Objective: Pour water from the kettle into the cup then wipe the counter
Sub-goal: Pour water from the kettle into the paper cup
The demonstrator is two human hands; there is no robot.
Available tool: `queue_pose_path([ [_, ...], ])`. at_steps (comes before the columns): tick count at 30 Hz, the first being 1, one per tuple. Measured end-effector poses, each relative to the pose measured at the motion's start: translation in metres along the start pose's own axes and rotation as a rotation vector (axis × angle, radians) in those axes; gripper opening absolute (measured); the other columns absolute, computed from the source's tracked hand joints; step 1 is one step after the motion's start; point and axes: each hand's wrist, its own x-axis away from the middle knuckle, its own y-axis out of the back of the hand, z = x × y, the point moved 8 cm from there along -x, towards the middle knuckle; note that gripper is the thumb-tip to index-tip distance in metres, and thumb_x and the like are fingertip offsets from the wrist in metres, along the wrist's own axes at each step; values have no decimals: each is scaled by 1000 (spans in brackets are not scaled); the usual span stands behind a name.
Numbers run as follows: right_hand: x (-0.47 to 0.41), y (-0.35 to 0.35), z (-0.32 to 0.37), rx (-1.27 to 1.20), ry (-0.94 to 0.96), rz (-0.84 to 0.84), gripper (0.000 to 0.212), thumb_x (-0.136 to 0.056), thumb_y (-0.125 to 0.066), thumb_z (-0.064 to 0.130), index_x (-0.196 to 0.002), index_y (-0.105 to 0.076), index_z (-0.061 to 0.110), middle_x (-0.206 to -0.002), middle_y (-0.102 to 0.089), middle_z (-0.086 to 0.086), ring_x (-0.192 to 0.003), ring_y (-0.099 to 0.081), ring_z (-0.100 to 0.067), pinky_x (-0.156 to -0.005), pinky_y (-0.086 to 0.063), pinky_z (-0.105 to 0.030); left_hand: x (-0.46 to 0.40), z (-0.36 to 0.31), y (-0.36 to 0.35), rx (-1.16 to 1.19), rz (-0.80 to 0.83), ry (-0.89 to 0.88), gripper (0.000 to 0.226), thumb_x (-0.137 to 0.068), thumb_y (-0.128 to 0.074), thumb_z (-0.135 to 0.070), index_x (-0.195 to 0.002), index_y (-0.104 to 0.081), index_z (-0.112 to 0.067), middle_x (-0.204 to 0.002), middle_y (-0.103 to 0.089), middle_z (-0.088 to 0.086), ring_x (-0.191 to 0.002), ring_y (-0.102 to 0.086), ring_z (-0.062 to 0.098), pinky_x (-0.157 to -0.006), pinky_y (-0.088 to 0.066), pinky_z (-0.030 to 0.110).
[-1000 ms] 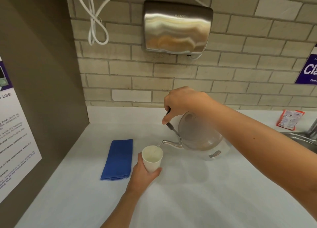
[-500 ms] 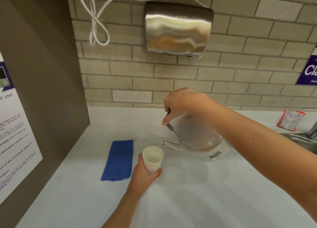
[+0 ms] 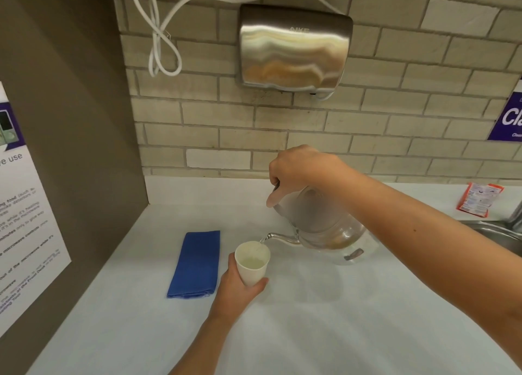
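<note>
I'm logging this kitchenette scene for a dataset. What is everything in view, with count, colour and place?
Kettle: one, clear, tilted over cup.
Cup: one, white, counter centre, partly filled.
Cloth: one, blue, folded, left of cup.
Counter: one, white.
Hand dryer: one, steel, brick wall.
Cable: one, white, looped, wall.
Packet: one, red-white, far right.
Sink: one, steel, right edge.
Posters: two, purple-white, left and right.
Left hand: grip on cup.
Right hand: grip on kettle handle.
</note>
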Motion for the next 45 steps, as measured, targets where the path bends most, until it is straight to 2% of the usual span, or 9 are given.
queue_pose_path([
  [4,-1,0,0,7,7,-2,54,-75,-57,69,-73,-58,15,-60,-47,4,-64,-49,-20,-50,-31,-24,0,0,0,0,0,0,78,-61,-83,-35,-115,-27,-39,-97,-49,-20,-86,-55,3,-71,-42,16],
  [7,-2,0,0,15,3,-3,54,-75,-57,69,-67,-55,15,-60,-47,4,-57,-45,-17,-51,-32,-23,0,1,0,9,6,3,77,-61,-83,-36,-115,-28,-39,-97,-49,-24,-88,-55,-1,-68,-41,11],
  [14,-2,-1,1,25,-2,-3,52,-74,-57,69,-56,-44,23,-63,-47,5,-55,-43,-13,-50,-34,-23,0,3,0,16,8,9,77,-59,-82,-39,-116,-30,-39,-98,-52,-22,-90,-56,1,-71,-43,16],
  [21,-4,0,3,33,15,2,52,-74,-56,71,-76,-58,18,-65,-49,5,-64,-49,-18,-51,-34,-24,-1,3,0,2,-2,-1,77,-58,-82,-41,-114,-30,-40,-96,-51,-24,-88,-56,-1,-71,-43,18],
  [25,-5,0,5,38,19,6,51,-75,-56,69,-62,-51,20,-63,-47,5,-61,-48,-17,-51,-33,-24,-1,3,0,2,2,-6,77,-59,-82,-41,-115,-30,-39,-99,-52,-19,-90,-57,4,-71,-44,18],
  [28,-5,0,7,32,21,5,59,-75,-55,70,-86,-67,14,-65,-50,4,-67,-51,-19,-50,-31,-23,-1,2,0,6,1,-10,77,-60,-82,-39,-117,-30,-37,-101,-52,-16,-92,-57,7,-73,-44,19],
  [31,-6,-1,8,21,22,3,62,-74,-55,71,-97,-68,14,-71,-53,4,-73,-53,-20,-49,-30,-24,-1,2,-1,13,9,-7,77,-60,-82,-39,-117,-29,-39,-101,-50,-19,-91,-56,4,-72,-43,17],
  [39,-6,-1,8,34,42,0,53,-75,-56,69,-81,-60,16,-64,-48,5,-71,-53,-20,-50,-32,-24,0,2,1,16,-6,3,76,-59,-83,-39,-113,-30,-42,-98,-52,-25,-91,-56,-3,-63,-41,5],
  [45,-6,-4,10,30,51,0,52,-75,-56,69,-82,-57,18,-66,-48,6,-77,-55,-21,-52,-34,-24,0,3,1,7,-10,8,78,-58,-83,-42,-114,-29,-44,-99,-50,-27,-91,-55,-5,-58,-42,2],
])
